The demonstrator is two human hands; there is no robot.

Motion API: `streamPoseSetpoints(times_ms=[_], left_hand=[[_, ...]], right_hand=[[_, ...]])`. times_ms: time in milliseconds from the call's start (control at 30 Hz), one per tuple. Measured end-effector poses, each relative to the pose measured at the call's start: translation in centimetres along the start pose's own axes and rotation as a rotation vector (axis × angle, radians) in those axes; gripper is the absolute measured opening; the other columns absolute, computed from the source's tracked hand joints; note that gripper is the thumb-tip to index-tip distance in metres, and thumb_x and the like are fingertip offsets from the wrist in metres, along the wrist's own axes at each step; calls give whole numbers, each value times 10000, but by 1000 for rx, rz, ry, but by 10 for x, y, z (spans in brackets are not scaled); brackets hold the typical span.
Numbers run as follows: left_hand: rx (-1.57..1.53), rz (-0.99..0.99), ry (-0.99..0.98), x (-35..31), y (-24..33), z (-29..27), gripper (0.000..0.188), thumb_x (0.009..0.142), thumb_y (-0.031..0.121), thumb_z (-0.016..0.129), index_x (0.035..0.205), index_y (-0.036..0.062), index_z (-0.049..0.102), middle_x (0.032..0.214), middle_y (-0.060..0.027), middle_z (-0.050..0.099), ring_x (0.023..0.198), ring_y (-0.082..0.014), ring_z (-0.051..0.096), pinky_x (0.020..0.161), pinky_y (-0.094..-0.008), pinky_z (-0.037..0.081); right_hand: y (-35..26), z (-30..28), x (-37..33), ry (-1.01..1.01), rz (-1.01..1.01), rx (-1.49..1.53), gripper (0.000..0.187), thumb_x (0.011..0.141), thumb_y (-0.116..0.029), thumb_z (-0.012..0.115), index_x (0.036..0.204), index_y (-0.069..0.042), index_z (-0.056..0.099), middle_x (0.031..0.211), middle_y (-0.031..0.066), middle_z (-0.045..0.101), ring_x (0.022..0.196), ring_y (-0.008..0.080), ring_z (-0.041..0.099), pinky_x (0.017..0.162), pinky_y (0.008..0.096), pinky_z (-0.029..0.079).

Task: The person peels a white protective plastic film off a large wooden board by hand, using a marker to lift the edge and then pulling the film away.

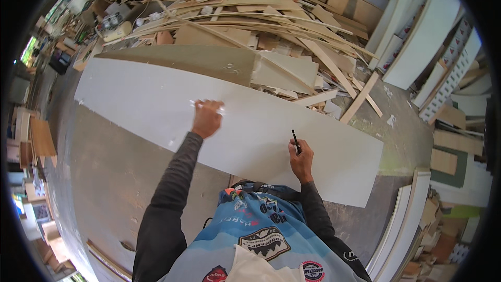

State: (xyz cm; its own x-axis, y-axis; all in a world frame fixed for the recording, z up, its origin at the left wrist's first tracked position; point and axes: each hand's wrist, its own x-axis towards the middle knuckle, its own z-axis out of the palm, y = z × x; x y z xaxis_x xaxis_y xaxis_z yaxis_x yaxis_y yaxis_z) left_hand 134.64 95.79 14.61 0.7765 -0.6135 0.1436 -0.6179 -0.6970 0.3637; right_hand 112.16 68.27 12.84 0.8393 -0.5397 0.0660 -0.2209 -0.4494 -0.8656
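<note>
Across the body's front, a white board [245,128] is laid, its long axis slanting from far left to near right. A pencil [296,141], tilted away, is gripped by the right hand [302,163]; the left hand [207,119] is curled over the board, whether holding anything cannot be told. Lettered badges [265,243] are printed on the shirt [222,243]. Beyond, scrap wood [250,8] is heaped.

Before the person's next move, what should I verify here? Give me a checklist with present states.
1. Right hand holding the black pencil-like tool: ok.
2. Left hand over the white board: ok.
3. Left hand empty: cannot tell; pale glints show beside its fingers.
4. Support beneath the board: cannot tell; hidden.
5. Floor beyond the board free of scrap wood: not ok; a large pile lies there.
</note>
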Motion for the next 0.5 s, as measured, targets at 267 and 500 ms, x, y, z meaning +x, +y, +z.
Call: streamPoseSetpoints(times_ms=[267,500], left_hand=[[-265,256,-5,21,130,84,165,836,105,676,985,38,647,979,-100,613,992,-282,582,894,-398,465],[-273,373,-127,34,129,90,161,839,52,651,991,25,605,1014,-103,580,1019,-293,554,906,-406,463]], right_hand=[[13,-10,-17,70,120,30,137,895,-118,672,992,-24,698,793,-6,660,573,59,434,533,246,396],[21,-19,-31,107,224,74,128,886,-105,682,969,-9,687,736,-13,621,573,57,437,532,243,389]])
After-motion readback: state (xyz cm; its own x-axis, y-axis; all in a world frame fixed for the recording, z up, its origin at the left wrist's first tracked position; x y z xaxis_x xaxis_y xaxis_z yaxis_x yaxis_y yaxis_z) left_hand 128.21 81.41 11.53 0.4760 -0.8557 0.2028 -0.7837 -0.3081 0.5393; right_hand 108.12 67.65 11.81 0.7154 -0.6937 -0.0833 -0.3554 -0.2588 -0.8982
